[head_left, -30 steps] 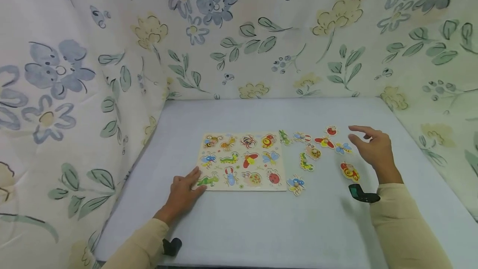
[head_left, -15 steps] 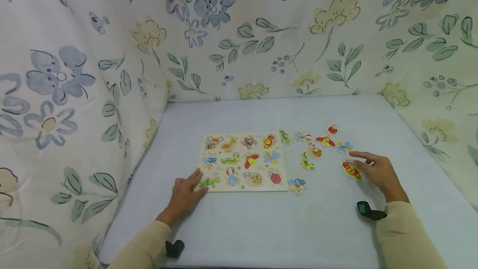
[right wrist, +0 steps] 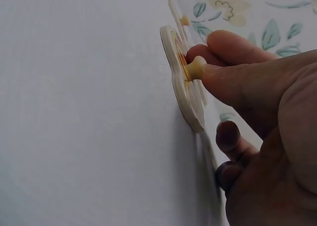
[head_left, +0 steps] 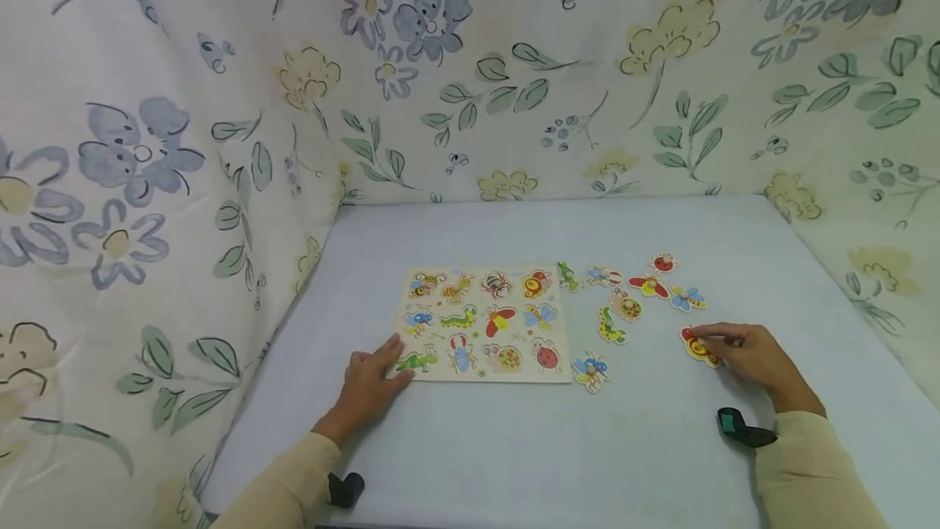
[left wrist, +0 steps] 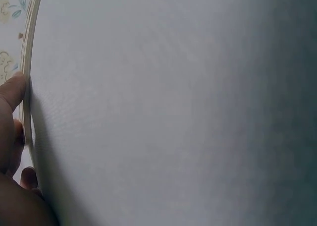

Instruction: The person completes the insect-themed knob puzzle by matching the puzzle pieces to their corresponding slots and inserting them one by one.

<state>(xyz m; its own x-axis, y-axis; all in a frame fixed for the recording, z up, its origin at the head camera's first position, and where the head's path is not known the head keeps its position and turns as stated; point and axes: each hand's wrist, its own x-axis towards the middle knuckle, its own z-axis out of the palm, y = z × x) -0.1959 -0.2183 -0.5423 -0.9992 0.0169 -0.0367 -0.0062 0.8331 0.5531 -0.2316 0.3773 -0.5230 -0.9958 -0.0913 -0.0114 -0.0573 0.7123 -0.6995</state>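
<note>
In the head view a wooden knob puzzle board (head_left: 507,376) printed with insects lies on the table. My left hand (head_left: 370,386) rests at its near left corner, thumb along the front edge and fingers at the left side. The left wrist view shows the thumb against the board's edge (left wrist: 28,62). Out to the right, my right hand (head_left: 752,357) pinches the pale knob (right wrist: 196,68) of a red-and-yellow bug puzzle piece (head_left: 696,348) between thumb and forefinger. That piece (right wrist: 185,99) stays close over the table, partly behind my fingertips.
Several loose insect pieces lie between board and right hand, among them a green caterpillar (head_left: 609,326), a blue fly (head_left: 591,371), a blue-winged bee (head_left: 688,298) and a ladybird (head_left: 664,263). Floral cloth (head_left: 507,96) hangs behind and at both sides of the white table (head_left: 514,455).
My right hand has come down toward me from above the table and taken the knob of the red-and-yellow puzzle piece. The left hand stays at the board's corner.
</note>
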